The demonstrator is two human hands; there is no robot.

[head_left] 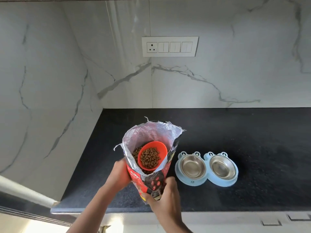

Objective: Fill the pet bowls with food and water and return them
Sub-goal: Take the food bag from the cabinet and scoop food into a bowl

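Observation:
A red and black pet food bag [151, 180] stands open on the black counter, its silver lining spread wide. Inside its mouth lies an orange scoop [152, 155] full of brown kibble, on top of more kibble. My left hand [118, 175] grips the bag's left side. My right hand [164, 197] holds the bag low on its front right. Just right of the bag sits a light blue double feeder [191, 182] with frog eyes. Its left steel bowl [192, 165] and right steel bowl [223, 167] both hold nothing.
The black stone counter [252, 140] runs right from a corner of marble wall. A white socket and switch plate [170, 46] is on the back wall. The counter's front edge lies close to my arms, with drawer handles [271, 222] below at the right.

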